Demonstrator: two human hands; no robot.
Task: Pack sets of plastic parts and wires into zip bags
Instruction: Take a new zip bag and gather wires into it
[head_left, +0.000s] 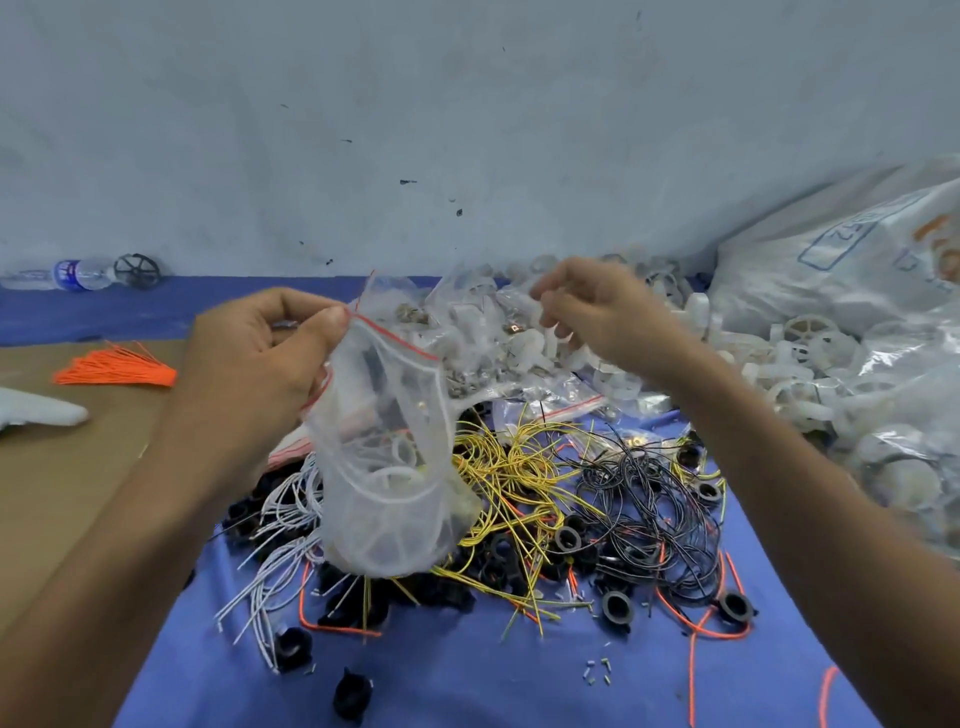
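Since my left hand (260, 358) pinches the bag (384, 493) by its rim, so it hangs below those fingers, and I cannot tell if my right hand (602, 317) holds anything in its curled fingers, the mouth may sag and spill.

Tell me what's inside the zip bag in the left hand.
The zip bag holds white plastic rings and a dark part; the left hand hides its upper corner.

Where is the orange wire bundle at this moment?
The orange wire bundle lies at the left of the head view on the brown cardboard, just left of the left hand holding the zip bag.
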